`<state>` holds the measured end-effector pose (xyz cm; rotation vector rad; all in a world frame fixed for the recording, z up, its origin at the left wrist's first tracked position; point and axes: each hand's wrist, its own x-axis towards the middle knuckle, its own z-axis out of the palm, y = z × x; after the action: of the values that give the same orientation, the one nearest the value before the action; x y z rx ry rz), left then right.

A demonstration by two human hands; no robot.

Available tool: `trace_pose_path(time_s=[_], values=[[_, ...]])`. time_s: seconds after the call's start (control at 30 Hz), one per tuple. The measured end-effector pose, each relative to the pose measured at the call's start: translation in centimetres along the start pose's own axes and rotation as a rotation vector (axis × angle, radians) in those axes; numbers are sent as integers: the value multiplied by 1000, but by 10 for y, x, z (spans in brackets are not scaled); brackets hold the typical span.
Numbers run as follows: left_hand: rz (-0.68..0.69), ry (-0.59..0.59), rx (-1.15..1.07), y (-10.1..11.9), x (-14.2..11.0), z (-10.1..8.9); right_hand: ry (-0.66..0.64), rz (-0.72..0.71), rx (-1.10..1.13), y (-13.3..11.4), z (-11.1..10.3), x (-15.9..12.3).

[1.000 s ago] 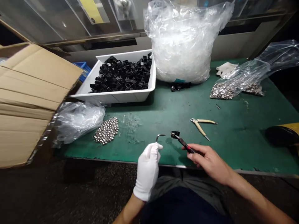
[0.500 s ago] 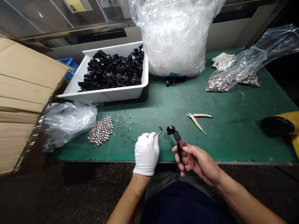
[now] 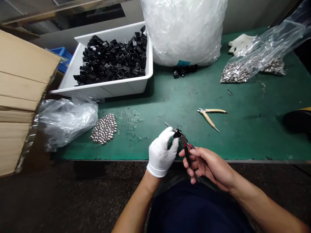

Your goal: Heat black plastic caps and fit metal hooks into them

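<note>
My left hand [image 3: 162,152], in a white glove, has its thumb and fingertips closed around a small black plastic part [image 3: 177,134] with a shiny metal piece on it. The jaws of black-handled pliers [image 3: 186,150] grip the same part from the right. My bare right hand [image 3: 206,166] is wrapped around the handles of these pliers. Just beyond the gloved fingers shows the thin metal end of a hex key [image 3: 166,124]; the rest is hidden, and I cannot tell whether the glove holds it.
Cream-handled nippers [image 3: 209,118] lie open on the green table [image 3: 255,139]. Small metal pieces [image 3: 104,128] form a patch at left beside a crumpled plastic bag [image 3: 70,119]. Behind stand a white bin [image 3: 126,88] of black parts, a big plastic sack [image 3: 184,35] and a bag of metal pieces [image 3: 235,72].
My left hand has moved right and up from the table onto the black part in the pliers. The hex key now shows only its end. My right hand keeps its hold.
</note>
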<state>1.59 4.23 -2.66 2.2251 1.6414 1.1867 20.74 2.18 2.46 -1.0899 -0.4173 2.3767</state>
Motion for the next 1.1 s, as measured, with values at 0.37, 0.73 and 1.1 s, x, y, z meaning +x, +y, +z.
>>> trace_pose_path(time_s=[0.37, 0.73, 1.1], values=[[-126, 53, 143, 1, -7, 5, 61, 2, -224, 7, 1, -2], [-299, 70, 213, 12, -4, 8, 66, -21, -305, 8, 2, 0], [-476, -59, 40, 25, 4, 6, 30, 65, -152, -1, -1, -4]])
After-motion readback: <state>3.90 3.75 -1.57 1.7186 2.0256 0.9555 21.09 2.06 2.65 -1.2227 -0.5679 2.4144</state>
